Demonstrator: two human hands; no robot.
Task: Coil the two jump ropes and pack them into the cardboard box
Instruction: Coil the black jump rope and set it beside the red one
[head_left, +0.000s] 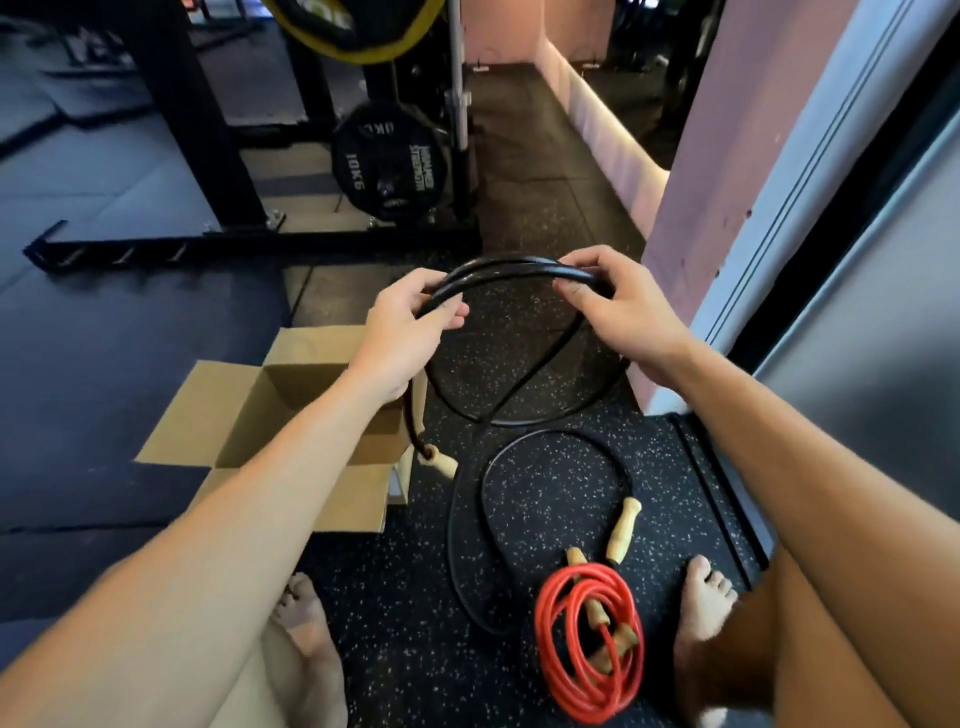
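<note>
Open cardboard box (291, 395) on the floor at left, left hand (402, 332) and right hand (623, 306) with fingers closed round the looped black jump rope (514, 270), red jump rope (589, 644) coiled on the floor between the feet.

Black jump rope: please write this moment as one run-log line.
black jump rope: half coiled, both hands | red jump rope: coiled, floor | cardboard box: open, empty
</note>
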